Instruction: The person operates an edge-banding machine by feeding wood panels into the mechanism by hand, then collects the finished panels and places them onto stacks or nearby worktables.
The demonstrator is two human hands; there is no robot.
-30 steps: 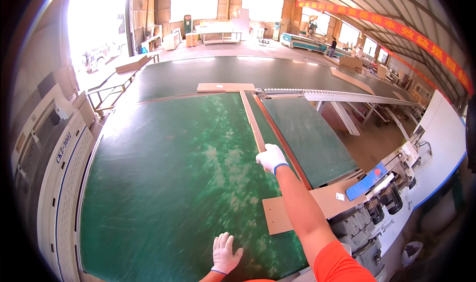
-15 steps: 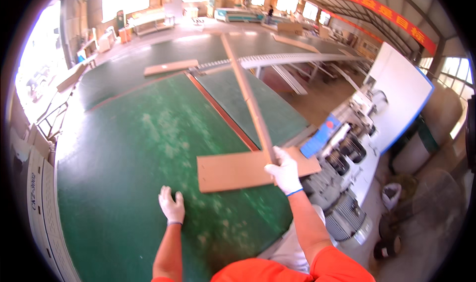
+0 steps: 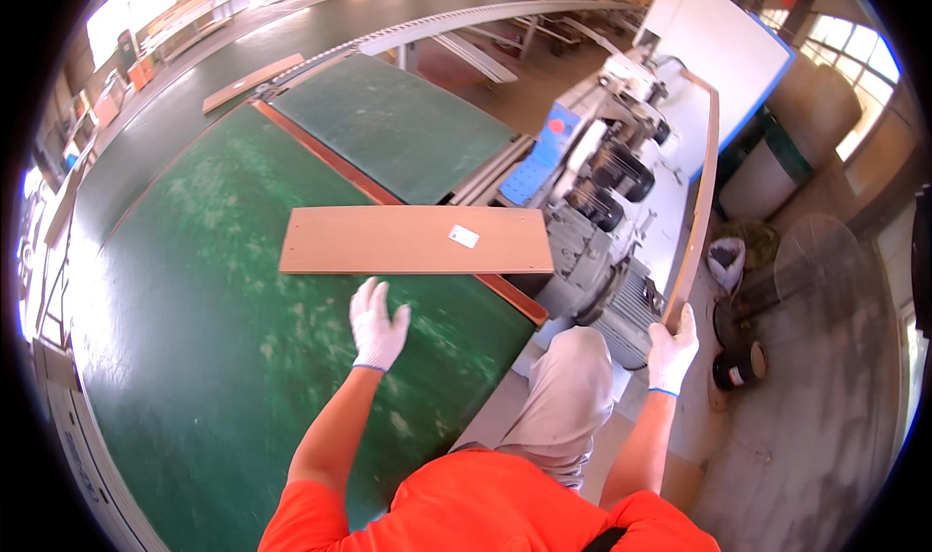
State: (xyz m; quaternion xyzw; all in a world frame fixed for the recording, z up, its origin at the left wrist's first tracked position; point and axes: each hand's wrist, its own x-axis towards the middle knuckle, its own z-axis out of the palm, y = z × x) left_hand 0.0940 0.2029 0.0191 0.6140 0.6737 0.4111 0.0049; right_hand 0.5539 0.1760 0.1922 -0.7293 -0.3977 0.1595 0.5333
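Right hand (image 3: 672, 346) closed around the near end of a long strip (image 3: 708, 188); left hand (image 3: 377, 327) empty, fingers loosely spread.
The strip stands out on the right, its far end reaching past the grey motor (image 3: 621, 304) toward the white panel (image 3: 691, 28). The left hand is just on the near side of a brown board (image 3: 388, 241), above the green table (image 3: 194, 377); whether it touches the table I cannot tell. The board lies crosswise, a white label (image 3: 463, 235) on its right half, its right end beside the motor. Another board (image 3: 252, 83) lies far left.
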